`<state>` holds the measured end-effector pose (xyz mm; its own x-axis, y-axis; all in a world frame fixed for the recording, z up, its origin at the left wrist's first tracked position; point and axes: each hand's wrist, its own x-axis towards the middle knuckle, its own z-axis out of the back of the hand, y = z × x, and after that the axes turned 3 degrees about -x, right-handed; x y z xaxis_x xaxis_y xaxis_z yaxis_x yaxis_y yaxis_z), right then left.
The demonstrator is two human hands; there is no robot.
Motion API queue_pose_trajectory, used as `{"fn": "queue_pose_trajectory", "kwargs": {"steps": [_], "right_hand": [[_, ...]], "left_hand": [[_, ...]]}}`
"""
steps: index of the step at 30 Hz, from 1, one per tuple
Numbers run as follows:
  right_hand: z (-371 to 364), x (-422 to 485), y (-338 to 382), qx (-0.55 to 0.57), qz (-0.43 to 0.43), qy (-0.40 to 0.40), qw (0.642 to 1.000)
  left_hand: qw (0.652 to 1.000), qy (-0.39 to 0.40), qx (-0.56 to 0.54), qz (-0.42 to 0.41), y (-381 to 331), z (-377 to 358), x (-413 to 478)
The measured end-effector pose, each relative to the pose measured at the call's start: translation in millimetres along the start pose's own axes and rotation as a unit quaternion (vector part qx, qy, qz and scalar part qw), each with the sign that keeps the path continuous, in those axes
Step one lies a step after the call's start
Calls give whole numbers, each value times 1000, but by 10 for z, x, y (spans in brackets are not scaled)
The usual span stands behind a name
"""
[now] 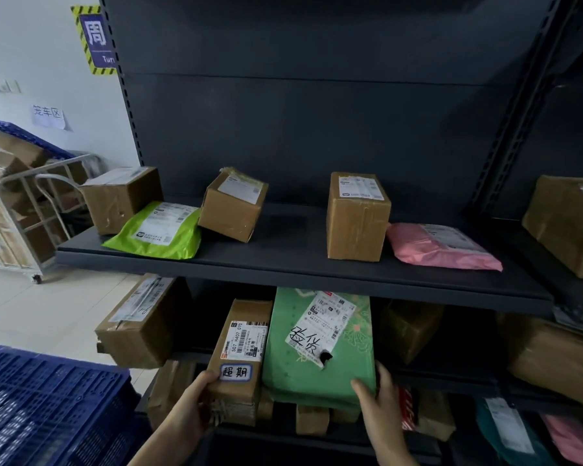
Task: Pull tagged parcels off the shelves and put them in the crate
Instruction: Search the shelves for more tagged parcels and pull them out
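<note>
A narrow brown carton (239,351) with a blue-edged tag on its front stands on the lower shelf. My left hand (196,405) grips its lower left corner, thumb on the front face. Beside it leans a green parcel (317,344) with a white label and black handwriting. My right hand (381,408) holds its lower right corner, thumb on the front and fingers round the side. The blue plastic crate (48,408) sits at the bottom left, close to my left arm.
The upper shelf (283,267) carries three brown boxes, a lime mailer (159,230) and a pink mailer (441,247). More cartons fill the lower shelves on both sides. A metal roll cage (24,210) with boxes stands at the left by the wall.
</note>
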<state>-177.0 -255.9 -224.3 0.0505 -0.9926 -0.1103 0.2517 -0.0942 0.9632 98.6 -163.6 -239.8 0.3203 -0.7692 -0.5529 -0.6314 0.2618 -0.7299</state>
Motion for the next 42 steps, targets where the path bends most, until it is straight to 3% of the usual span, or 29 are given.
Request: {"fn": "queue_pose_trajectory", "kwargs": {"steps": [12,23,42], "right_hand": [[-104,212,175,-16,2,-22,1000],[-497,812,612,-80,-51,-26,995],[365,100,251,-147,-7,-92,985]], "left_hand": [[999,-23,0,-35,-112,-36,43],[993,22,-15,-114,-352,-85,-137],[989,20,-77,-122,171,-11,-405]]}}
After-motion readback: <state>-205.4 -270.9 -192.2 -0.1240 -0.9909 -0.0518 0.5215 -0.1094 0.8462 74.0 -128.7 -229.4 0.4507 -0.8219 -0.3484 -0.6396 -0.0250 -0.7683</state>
